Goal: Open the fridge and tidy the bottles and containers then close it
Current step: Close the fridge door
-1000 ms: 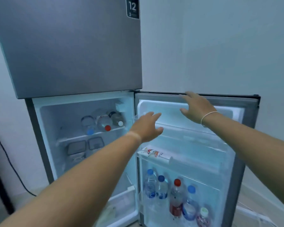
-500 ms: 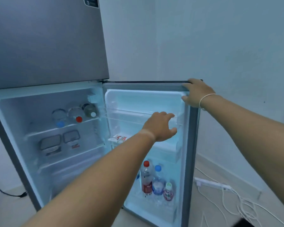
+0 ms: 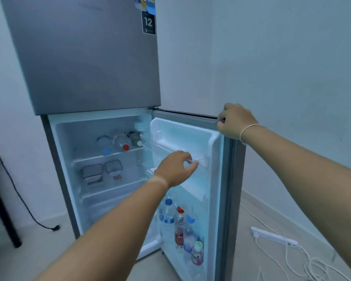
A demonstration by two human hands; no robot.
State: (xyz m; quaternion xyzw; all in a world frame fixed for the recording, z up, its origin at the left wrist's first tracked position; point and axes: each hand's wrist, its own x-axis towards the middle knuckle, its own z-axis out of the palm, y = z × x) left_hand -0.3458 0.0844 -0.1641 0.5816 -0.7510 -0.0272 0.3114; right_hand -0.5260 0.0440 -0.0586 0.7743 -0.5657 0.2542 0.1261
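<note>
The grey fridge (image 3: 85, 57) stands with its lower door (image 3: 229, 179) swung open to the right. My right hand (image 3: 235, 121) grips the door's top corner. My left hand (image 3: 175, 168) reaches to the clear upper door shelf (image 3: 197, 159), fingers curled over its front rim. Three bottles (image 3: 121, 142) lie on their sides on the top inner shelf. Two lidded containers (image 3: 101, 171) sit on the shelf below. Several upright bottles (image 3: 179, 226) fill the bottom door rack. A small red-and-white item (image 3: 152, 170) lies on the middle door shelf, mostly hidden by my hand.
A white power strip (image 3: 274, 237) with tangled white cables lies on the floor to the right of the door. A black cable (image 3: 18, 195) with a plug trails on the floor at left beside a dark furniture leg (image 3: 2, 216). A wall stands close behind.
The door has swung wider open and my right hand slid along its top edge to the outer corner. My left hand stayed by the upper door shelf. My view shifted.
</note>
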